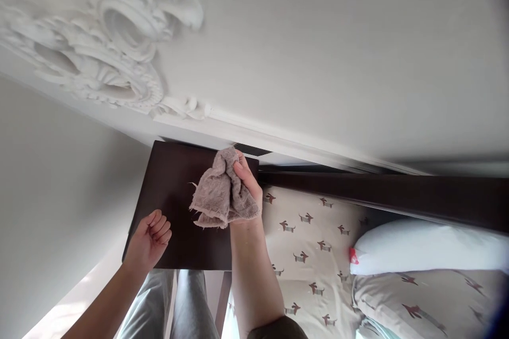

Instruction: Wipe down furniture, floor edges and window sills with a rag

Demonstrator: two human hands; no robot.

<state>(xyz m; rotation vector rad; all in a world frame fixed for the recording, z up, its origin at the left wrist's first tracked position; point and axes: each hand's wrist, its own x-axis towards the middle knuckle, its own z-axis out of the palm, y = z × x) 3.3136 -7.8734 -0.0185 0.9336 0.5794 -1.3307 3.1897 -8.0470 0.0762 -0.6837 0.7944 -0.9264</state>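
Note:
A greyish-pink cloth (222, 190) with frayed edges hangs bunched in my right hand (249, 182), thumb pressed over its top fold. Both are over the right part of a dark brown tabletop (178, 169), apparently a small bedside table. My left hand (151, 238) is curled into a fist, with nothing visible in it, over the table's front left part. The cloth and my right forearm hide part of the tabletop's right side.
To the right lies a bed sheet (306, 254) with a dachshund print, below a dark bed rail (377, 196). Beyond it are a white pillow (429, 246) and a patterned pillow (417, 296). White moulded ornament (119, 63) projects from the wall (338, 63) behind the table.

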